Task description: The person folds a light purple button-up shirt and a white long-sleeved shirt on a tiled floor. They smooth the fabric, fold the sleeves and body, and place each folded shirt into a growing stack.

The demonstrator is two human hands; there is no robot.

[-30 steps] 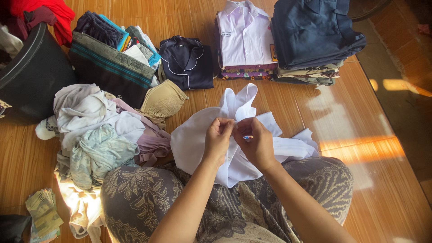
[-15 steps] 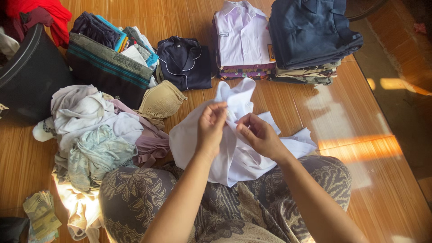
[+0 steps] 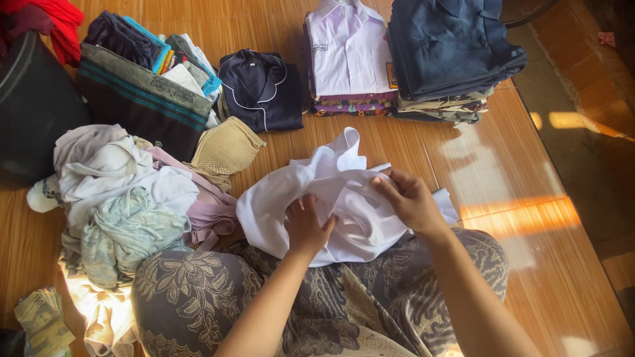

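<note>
A crumpled white garment (image 3: 344, 192) lies on the wooden floor (image 3: 503, 172) just in front of my patterned lap. My left hand (image 3: 305, 228) presses into its near left part, fingers gripping the cloth. My right hand (image 3: 409, 198) pinches a fold of the same garment at its right side. Part of the garment sticks up toward the far side.
A heap of unfolded pale clothes (image 3: 126, 198) and a beige bra (image 3: 225, 151) lie to the left. Folded stacks stand at the back: a dark navy shirt (image 3: 264, 89), a white shirt pile (image 3: 347, 53), a dark blue pile (image 3: 443, 53). A black basket (image 3: 33, 106) is far left.
Both hands have dropped from holding the white garment up near its top to lower on the cloth. The left hand moved down toward my lap and the garment has bunched up.
</note>
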